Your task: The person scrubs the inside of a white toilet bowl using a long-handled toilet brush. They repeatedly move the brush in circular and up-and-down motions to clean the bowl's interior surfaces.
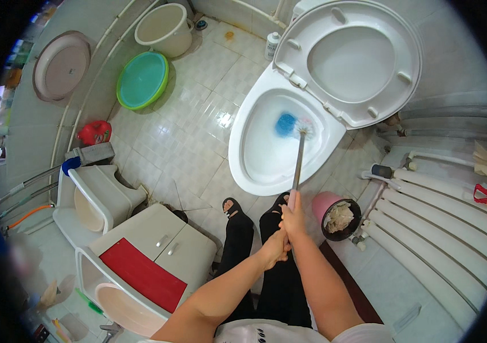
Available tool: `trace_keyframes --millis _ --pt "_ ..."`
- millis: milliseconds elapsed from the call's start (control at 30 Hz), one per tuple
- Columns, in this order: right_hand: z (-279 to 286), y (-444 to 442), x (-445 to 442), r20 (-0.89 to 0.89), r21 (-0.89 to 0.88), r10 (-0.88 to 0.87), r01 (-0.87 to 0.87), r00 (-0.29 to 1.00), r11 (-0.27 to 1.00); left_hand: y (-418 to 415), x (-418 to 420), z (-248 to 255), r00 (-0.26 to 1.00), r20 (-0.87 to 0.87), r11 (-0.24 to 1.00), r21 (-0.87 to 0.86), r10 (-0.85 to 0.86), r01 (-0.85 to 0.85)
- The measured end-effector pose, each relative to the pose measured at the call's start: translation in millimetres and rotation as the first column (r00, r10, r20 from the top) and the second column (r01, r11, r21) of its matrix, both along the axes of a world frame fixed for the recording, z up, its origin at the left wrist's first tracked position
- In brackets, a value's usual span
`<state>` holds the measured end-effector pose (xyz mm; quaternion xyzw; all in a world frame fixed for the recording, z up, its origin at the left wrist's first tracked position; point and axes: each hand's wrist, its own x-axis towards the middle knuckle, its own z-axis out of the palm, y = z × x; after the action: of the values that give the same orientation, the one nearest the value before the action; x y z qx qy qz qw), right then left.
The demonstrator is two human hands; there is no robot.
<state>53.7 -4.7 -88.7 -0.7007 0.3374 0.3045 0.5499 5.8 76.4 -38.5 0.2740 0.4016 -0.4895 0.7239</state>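
Both hands grip one toilet brush [298, 163], which has a metal shaft and a pink handle. My right hand [293, 218] is closed higher up the handle, and my left hand [275, 251] wraps its lower end, close behind the right. The brush's white bristle head [304, 127] is inside the white toilet bowl [260, 167], near its rear right side. Blue-tinted water [286, 124] pools at the bowl's drain, just left of the bristles. The toilet seat and lid [405, 53] are raised and lean back.
A pink wastebasket [324, 203] holding crumpled paper stands right of my feet, near a white radiator [436, 223]. On the left are a cabinet [140, 231], a red jug [96, 132], a green-rimmed basin [144, 80] and a cream bucket [164, 32]. A white bottle [272, 45] stands behind the toilet.
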Motion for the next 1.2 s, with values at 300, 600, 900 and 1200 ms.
trace_keyframes --millis 300,600,900,1200 --pt "59 25 -68 -0.128 0.01 -0.152 0.154 0.98 0.988 31 -61 58 0.993 -0.021 0.994 0.002 -0.113 0.114" --pt "110 107 -108 -0.321 0.291 0.015 0.084 0.947 0.953 109 -114 110 0.987 -0.153 0.993 0.093 -0.057 0.072" --pt "85 50 -99 -0.303 0.239 -0.037 0.114 0.952 0.964 64 -100 83 0.988 -0.135 0.995 -0.069 -0.078 0.07" --pt "-4 13 3 -0.229 0.052 0.076 -0.066 0.971 0.996 16 4 25 0.977 -0.197 0.996 -0.006 0.081 -0.083"
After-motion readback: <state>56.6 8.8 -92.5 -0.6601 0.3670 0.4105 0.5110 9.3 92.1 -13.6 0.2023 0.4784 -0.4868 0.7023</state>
